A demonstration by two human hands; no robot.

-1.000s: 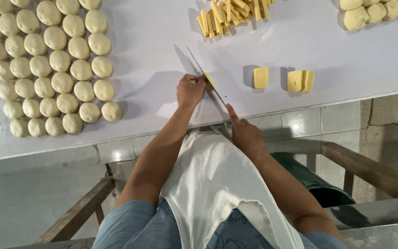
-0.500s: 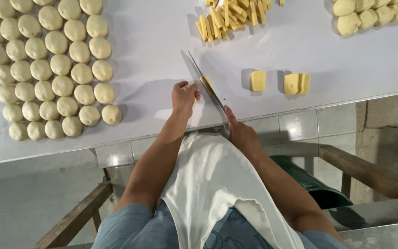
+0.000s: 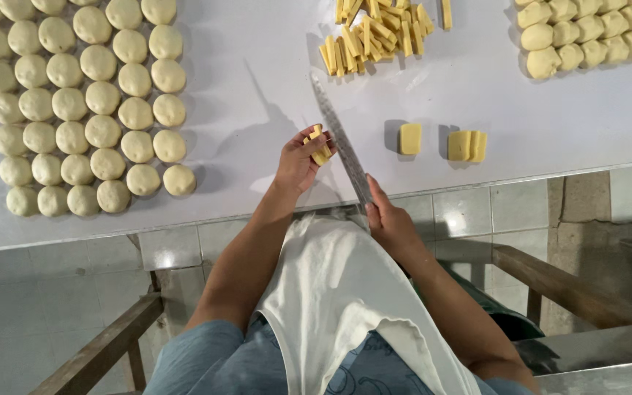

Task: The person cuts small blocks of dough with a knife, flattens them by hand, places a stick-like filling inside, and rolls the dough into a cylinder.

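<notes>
Pinched between thumb and fingertips, a few small yellow cheese sticks [image 3: 320,146] sit in the closed grip of the left hand [image 3: 298,162], lifted just above the white counter [image 3: 257,88]. At 3 o'clock of it, the right hand [image 3: 389,223] is wrapped shut around the handle of a long steel knife [image 3: 339,139], blade pointing to 11 o'clock. A heap of cut yellow sticks [image 3: 374,33] lies at 12 o'clock, two yellow cheese blocks [image 3: 440,143] at 3 o'clock, rows of pale round dough balls [image 3: 82,102] at 9 o'clock.

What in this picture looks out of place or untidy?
Little stands out. The cut yellow sticks lie in a loose, criss-crossed heap, unlike the neat rows of dough balls. The left hand holds cut pieces; the right hand holds the knife.
</notes>
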